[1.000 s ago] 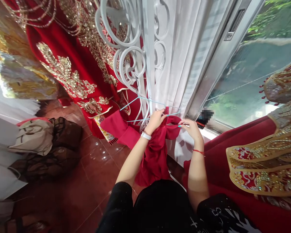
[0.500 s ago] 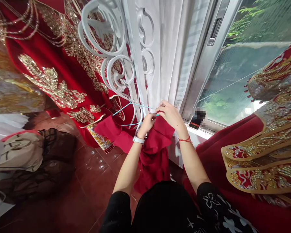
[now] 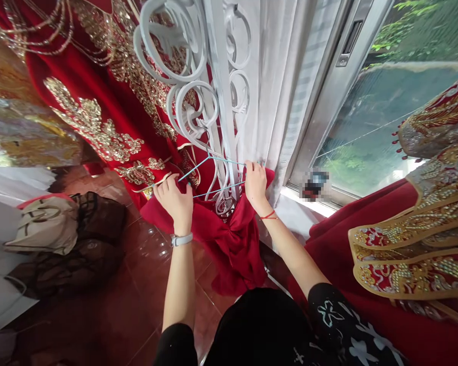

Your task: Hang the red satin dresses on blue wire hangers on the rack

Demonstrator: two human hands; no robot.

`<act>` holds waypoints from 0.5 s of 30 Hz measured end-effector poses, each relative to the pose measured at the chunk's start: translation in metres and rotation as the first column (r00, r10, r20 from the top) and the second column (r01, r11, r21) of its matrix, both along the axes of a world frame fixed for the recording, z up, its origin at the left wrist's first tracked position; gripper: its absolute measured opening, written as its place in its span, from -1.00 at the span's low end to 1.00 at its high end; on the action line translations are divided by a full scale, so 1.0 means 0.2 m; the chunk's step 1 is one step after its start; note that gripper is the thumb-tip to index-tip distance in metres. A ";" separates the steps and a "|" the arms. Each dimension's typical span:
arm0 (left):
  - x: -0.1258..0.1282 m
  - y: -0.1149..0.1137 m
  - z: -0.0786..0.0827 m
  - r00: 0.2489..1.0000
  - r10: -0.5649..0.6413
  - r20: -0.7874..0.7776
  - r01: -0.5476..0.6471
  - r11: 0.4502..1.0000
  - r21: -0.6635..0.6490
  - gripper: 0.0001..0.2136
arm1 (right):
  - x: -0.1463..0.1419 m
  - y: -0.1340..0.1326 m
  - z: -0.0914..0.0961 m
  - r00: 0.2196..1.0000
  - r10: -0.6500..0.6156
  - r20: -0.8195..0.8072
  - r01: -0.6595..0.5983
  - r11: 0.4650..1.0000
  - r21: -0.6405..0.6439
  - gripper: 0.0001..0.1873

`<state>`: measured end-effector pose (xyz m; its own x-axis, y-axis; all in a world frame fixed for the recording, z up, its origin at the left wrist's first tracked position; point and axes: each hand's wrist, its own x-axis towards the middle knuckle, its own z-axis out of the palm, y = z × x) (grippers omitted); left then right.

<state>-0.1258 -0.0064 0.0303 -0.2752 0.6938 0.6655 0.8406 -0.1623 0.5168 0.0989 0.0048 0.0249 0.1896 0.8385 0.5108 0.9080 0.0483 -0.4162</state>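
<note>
A plain red garment [image 3: 229,231] hangs on a thin light-blue wire hanger [image 3: 223,190], its hook up against a white scrolled metal rack [image 3: 221,96]. My left hand [image 3: 174,202], with a pale watch on the wrist, grips the garment at the left end of the hanger, fingers curled over the top and thumb toward the middle. At the opposite end, my right hand [image 3: 256,183] is closed over the hanger's corner and the cloth there. The undersides of both grips are hidden.
Red gowns with gold beading [image 3: 95,122] hang at the left, and another embroidered garment [image 3: 408,254] at the right. A phone, partly blurred [image 3: 313,186], lies on the window sill. Bags [image 3: 49,223] rest on the red tiled floor [image 3: 148,284].
My left hand has moved away from my right hand to the hanger's left end. The garment's right side now sits over the hanger's right corner. The view has shifted slightly.
</note>
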 end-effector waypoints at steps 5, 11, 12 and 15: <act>-0.10 -0.03 -0.03 0.987 -0.129 -0.092 0.117 0.985 -0.124 -0.55 | 0.09 -0.03 0.02 0.997 0.060 0.043 -0.058 0.997 -0.052 -0.46; -0.08 -0.12 -0.03 0.994 -0.048 -0.095 0.030 0.983 -0.180 -0.37 | 0.10 -0.09 0.06 0.998 -0.001 0.058 0.004 0.999 -0.051 -0.65; -0.07 -0.13 -0.02 0.994 -0.017 -0.106 -0.005 0.980 -0.200 -0.36 | 0.09 -0.09 0.07 0.998 -0.011 0.056 0.014 0.998 -0.058 -0.67; -0.05 -0.13 0.00 0.987 0.002 -0.159 -0.040 0.971 -0.235 -0.38 | 0.07 -0.07 0.10 0.996 -0.045 0.073 0.053 0.992 -0.112 -0.65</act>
<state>-0.1366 -0.0334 0.0313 -0.1967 0.8321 0.5186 0.9159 -0.0328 0.4001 0.1130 -0.0100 0.0442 0.1987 0.8825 0.4264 0.9352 -0.0406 -0.3517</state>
